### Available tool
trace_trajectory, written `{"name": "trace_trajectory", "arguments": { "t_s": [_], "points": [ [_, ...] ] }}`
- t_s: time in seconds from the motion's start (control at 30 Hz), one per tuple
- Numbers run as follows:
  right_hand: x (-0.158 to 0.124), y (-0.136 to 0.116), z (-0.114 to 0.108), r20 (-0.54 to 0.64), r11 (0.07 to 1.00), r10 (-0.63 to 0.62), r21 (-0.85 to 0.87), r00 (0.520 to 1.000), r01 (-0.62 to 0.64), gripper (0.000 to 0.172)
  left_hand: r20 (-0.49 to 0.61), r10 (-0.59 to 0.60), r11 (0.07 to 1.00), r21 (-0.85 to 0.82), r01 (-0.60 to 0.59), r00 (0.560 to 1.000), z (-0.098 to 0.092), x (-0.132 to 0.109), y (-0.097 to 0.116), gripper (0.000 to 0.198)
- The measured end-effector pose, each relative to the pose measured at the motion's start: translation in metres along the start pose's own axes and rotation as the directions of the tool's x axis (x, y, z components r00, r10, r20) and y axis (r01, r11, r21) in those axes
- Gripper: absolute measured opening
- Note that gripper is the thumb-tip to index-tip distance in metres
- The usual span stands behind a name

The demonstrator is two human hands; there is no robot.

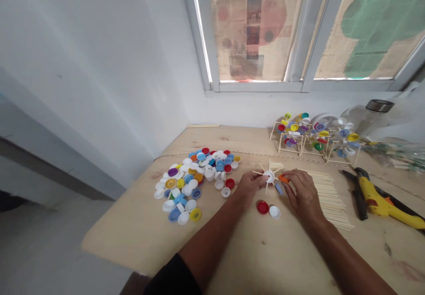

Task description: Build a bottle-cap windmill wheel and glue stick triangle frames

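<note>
Half-hidden bottle caps (pixel 198 177) overlap at nine o'clock from the spoked white hub (pixel 269 176). The left hand (pixel 247 188) grips this hub, covering part. At three o'clock the right hand (pixel 303 193) pinches an orange piece (pixel 283 179), partly masked; farther out, a glue gun (pixel 373 198) is cut off.

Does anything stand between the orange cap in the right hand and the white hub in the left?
Nothing separate is visible between the orange cap and the white hub; only the hub's thin sticks reach into that gap. A blue cap shows just below it in view.
</note>
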State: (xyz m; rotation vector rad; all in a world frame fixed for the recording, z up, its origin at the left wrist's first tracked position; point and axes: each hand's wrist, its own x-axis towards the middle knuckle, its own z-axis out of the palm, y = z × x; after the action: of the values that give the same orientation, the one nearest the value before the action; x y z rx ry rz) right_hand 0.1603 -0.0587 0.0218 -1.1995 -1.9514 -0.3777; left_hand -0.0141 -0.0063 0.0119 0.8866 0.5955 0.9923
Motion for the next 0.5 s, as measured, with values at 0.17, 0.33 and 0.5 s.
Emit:
{"name": "trace_trajectory", "arguments": {
  "t_s": [0.17, 0.33, 0.5],
  "points": [
    [-0.0003, 0.0009, 0.0013, 0.004, 1.000, -0.008, 0.006, 1.000, 0.008, 0.013, -0.038, -0.001, 1.000, -0.024, 0.000, 0.999, 0.0018, -0.0012, 0.0017, 0.038],
    [-0.0011, 0.0011, 0.0017, 0.027, 1.000, -0.018, -0.001, 0.999, 0.018, 0.014, -0.010, 0.011, 0.999, -0.038, -0.011, 1.000, 0.0016, -0.0011, 0.0034, 0.035],
    [-0.0022, 0.0011, 0.0025, 0.042, 1.000, 0.003, 0.002, 0.999, -0.003, 0.015, -0.019, 0.018, 1.000, -0.021, -0.018, 1.000, -0.0024, 0.0014, -0.0016, 0.036]
  ]
}}
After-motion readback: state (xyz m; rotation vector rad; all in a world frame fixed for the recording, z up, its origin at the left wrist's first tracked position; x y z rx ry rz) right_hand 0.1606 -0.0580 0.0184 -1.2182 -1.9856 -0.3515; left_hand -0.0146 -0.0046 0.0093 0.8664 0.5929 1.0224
